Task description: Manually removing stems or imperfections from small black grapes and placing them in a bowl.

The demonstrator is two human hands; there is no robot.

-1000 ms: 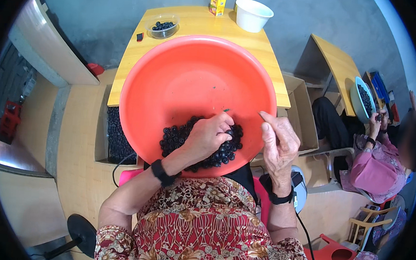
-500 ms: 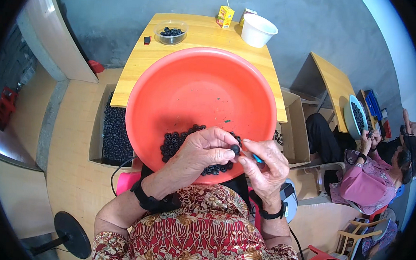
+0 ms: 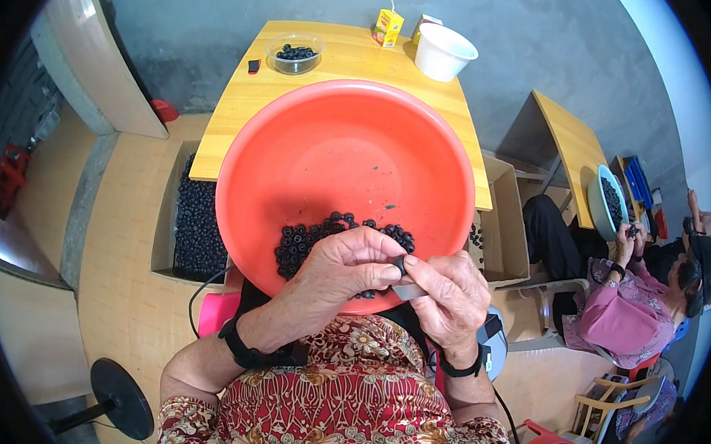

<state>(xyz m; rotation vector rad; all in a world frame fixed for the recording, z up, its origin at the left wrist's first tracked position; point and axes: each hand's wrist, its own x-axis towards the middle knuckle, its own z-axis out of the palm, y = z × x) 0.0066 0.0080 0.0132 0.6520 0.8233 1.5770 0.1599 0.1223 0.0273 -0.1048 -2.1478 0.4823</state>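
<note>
Over the near rim of a big red plastic basin (image 3: 343,153), my two hands meet. My left hand (image 3: 333,265) pinches a small round black ring-like piece (image 3: 399,264) between thumb and fingertips. Closed around a small flat blade (image 3: 410,291), my right hand (image 3: 454,295) presses its fingers against that piece; the blade's handle is hidden in the hand. Many similar black pieces (image 3: 294,247) lie heaped at the near side of the basin, partly covered by my left hand. A few green scraps dot the basin's floor.
The basin overlaps a wooden table (image 3: 232,127). On it stand a clear tub (image 3: 294,54) of black pieces, a drink carton (image 3: 387,28) and a white bucket (image 3: 446,54). Cardboard boxes (image 3: 504,222) flank it. At right, another person (image 3: 620,316) works over a light-blue basin (image 3: 603,203).
My right hand has moved left onto the black piece, its fingers now touching it. The blade now shows below the fingertips, and the blue part seen earlier is hidden.
</note>
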